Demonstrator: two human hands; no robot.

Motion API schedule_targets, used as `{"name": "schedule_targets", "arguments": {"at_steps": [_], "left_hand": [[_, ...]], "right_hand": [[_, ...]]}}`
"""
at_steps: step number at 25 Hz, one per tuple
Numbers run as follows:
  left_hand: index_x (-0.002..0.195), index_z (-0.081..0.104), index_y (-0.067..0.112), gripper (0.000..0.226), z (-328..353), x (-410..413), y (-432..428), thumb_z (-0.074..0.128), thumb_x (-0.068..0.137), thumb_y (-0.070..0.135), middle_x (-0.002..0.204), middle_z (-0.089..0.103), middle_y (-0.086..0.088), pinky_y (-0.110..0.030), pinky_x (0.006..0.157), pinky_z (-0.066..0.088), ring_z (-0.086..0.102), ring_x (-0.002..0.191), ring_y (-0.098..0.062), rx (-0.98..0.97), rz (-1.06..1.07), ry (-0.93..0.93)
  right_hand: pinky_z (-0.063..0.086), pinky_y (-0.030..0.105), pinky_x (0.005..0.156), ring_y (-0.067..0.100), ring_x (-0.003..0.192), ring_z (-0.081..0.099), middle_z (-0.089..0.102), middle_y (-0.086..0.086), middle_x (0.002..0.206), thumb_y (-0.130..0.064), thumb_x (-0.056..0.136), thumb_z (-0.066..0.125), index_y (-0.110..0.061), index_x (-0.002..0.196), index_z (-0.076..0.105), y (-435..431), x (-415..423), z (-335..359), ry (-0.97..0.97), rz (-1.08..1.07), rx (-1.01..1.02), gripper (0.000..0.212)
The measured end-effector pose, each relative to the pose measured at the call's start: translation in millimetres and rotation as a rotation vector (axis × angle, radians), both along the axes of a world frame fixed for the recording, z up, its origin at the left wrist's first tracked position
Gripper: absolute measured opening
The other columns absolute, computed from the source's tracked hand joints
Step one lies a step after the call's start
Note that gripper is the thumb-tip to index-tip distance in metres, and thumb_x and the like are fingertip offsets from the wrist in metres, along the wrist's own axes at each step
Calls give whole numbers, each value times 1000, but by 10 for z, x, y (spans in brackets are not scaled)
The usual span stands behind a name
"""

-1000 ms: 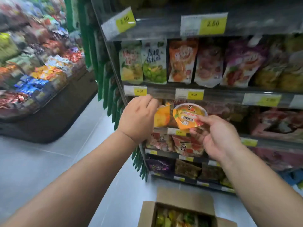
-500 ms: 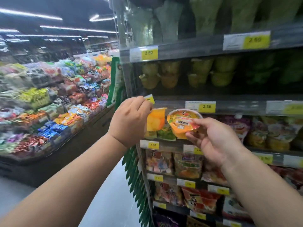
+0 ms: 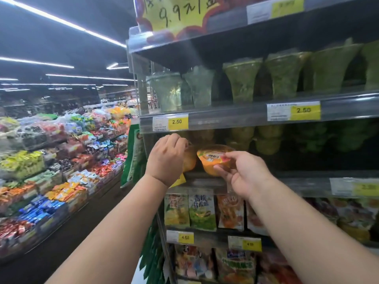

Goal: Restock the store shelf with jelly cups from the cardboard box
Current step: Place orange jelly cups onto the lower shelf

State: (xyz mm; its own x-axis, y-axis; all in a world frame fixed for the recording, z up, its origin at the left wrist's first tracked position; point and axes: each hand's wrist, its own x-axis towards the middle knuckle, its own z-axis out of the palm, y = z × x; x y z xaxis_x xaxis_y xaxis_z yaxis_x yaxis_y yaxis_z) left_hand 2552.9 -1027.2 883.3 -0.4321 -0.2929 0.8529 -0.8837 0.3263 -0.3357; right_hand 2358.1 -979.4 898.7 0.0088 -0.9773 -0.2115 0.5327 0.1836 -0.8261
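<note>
Barcoded jelly cup (image 3: pixel 213 162) (tags (image 3: pixel 177 121): 2.50)

yellow sale sign (image 3: pixel 180 13): 9.9 | left price tag (image 3: pixel 170 124) on shelf (image 3: pixel 229 118): 2.50 | right price tag (image 3: pixel 293 111), same shelf: 2.50 | lower price tag (image 3: pixel 180 237): 4, rest blurry | green snack bag (image 3: pixel 202 212): Chinese words, too blurry to read

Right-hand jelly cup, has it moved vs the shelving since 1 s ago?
Yes, upward. The orange jelly cup in the right hand was below the 4.00 price tag; now it is well above it, just under the 2.50 price tag.
</note>
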Motion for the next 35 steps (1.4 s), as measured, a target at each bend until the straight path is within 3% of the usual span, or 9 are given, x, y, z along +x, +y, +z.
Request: {"name": "schedule_targets", "arguments": {"at_steps": [5,11,15,20,23,27,31,33,35], "left_hand": [[82,65,4,12,-172,3,-250,56,82,-5,75,58,-13,-37,65,43,55,63,-32,-47,-25,-24],[84,66,5,21,-349,165,-307,45,83,-2,79,60,-13,-37,68,44,55,65,-32,-20,-54,4],[86,66,7,19,-415,271,-291,58,78,-8,82,62,-11,-36,71,44,56,68,-31,5,-48,36],[84,65,6,18,-429,363,-275,67,75,-10,80,61,-11,-35,72,41,57,68,-32,19,-18,103],[84,65,5,7,-466,388,-257,61,84,-1,79,61,-11,-34,73,39,58,68,-33,8,5,141],[84,65,6,12,-490,380,-224,55,88,9,81,62,-10,-33,74,38,59,69,-32,10,16,187],[85,65,8,23,-499,393,-137,46,91,17,82,63,-9,-36,70,46,60,68,-31,78,70,214],[86,65,9,25,-486,405,-100,43,91,20,82,63,-8,-36,67,49,59,67,-31,122,105,244],[88,64,10,23,-450,408,-77,45,91,21,83,62,-8,-37,67,49,59,67,-32,168,137,259]], "right_hand": [[57,28,51,27,65,64,62,19,85,-3,97,49,-1,89,54,-374,19,14,30,-32,8,10],[59,37,72,31,81,66,62,17,87,-1,98,46,-3,86,54,-539,145,13,77,4,63,15],[60,35,63,30,80,68,64,18,92,-3,98,50,-2,93,57,-586,256,-8,85,10,78,8],[58,36,67,29,78,65,62,15,88,-4,98,52,-6,84,53,-644,309,-14,59,-13,59,14],[58,37,68,28,77,63,61,13,87,-5,98,53,-7,85,52,-687,331,-35,61,-36,45,13],[57,34,50,27,71,63,61,13,89,-7,98,53,-7,89,53,-699,343,-69,55,-49,43,9],[55,33,42,27,67,61,60,12,84,-8,99,52,-6,98,54,-662,348,-62,36,-79,40,2],[56,34,48,27,65,61,60,12,82,-7,98,53,-5,94,55,-625,352,-44,18,-104,49,5],[61,38,63,28,66,63,60,12,82,-6,97,56,-7,83,54,-574,350,-22,-3,-127,67,14]]}}
